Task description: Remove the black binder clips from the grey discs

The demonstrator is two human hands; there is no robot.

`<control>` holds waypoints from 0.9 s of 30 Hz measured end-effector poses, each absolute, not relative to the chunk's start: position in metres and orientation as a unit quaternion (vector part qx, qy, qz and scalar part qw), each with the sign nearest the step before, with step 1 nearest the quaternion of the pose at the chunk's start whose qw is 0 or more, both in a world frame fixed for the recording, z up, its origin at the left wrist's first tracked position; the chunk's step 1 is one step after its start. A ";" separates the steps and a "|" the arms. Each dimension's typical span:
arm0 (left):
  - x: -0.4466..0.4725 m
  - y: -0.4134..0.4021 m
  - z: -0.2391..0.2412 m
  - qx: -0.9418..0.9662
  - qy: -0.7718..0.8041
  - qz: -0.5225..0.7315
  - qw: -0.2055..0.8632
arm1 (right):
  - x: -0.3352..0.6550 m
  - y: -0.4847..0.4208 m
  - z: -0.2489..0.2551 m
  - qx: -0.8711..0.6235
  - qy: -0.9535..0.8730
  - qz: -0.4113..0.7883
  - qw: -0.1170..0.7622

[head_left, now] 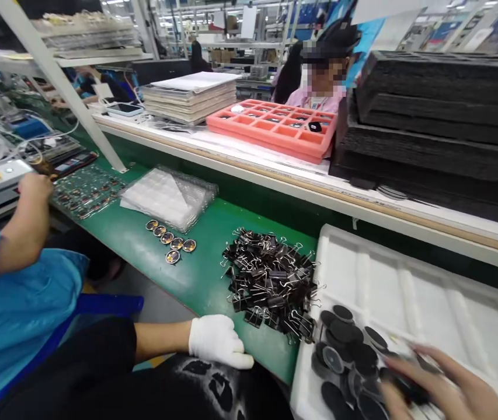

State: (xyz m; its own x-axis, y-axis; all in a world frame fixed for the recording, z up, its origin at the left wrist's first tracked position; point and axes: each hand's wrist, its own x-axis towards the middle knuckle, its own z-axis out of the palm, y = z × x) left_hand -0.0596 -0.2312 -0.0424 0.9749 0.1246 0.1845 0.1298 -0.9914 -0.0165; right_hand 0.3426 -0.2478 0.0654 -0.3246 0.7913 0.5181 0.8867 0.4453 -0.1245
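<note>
My left hand, in a white glove, rests over my thigh by the bench's near edge. Its fingers are curled together, and nothing shows in them. My bare right hand, smeared by motion, is at the right over a white ribbed tray. A dark object sits between its thumb and fingers, too blurred to name. Loose black discs, some with a grey face, lie heaped in the tray beside this hand. Left of the tray is a pile of black binder clips with silver handles.
Several small round parts lie on the green bench, before clear plastic trays. Circuit boards are farther left, near a co-worker's arm. The shelf above holds an orange compartment tray and stacked black foam trays.
</note>
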 end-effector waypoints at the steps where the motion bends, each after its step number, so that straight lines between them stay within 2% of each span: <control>1: -0.059 -0.232 -0.044 -0.994 -0.070 -0.083 0.011 | 0.321 -0.234 0.065 -0.494 -0.828 -0.098 0.247; 5: -0.054 -0.238 -0.053 -0.990 -0.104 -0.087 -0.023 | 0.245 -0.157 0.051 -0.411 -0.882 -0.113 0.204; 8: -0.061 -0.233 -0.052 -0.969 -0.173 -0.172 -0.033 | 0.226 -0.124 0.034 -0.381 -0.902 -0.077 0.188; 11: -0.091 -0.218 -0.035 -0.899 -0.334 -0.281 0.035 | 0.239 -0.120 0.025 -0.362 -0.915 -0.042 0.171; 14: -0.139 -0.197 -0.016 -0.741 -0.563 -0.346 0.119 | 0.253 -0.129 0.025 -0.374 -0.912 -0.018 0.166; 15: -0.154 -0.190 -0.012 -0.696 -0.615 -0.345 0.134 | 0.255 -0.132 0.026 -0.381 -0.909 -0.014 0.166; 18: -0.187 -0.179 -0.014 -0.594 -0.766 -0.211 0.125 | 0.253 -0.139 0.029 -0.406 -0.895 -0.013 0.184; 21: -0.197 -0.181 -0.026 -0.590 -0.797 -0.109 0.068 | 0.251 -0.144 0.027 -0.418 -0.884 0.005 0.208; 27: -0.182 -0.189 -0.032 -0.643 -0.750 -0.149 0.035 | 0.261 -0.162 0.027 -0.448 -0.867 0.107 0.190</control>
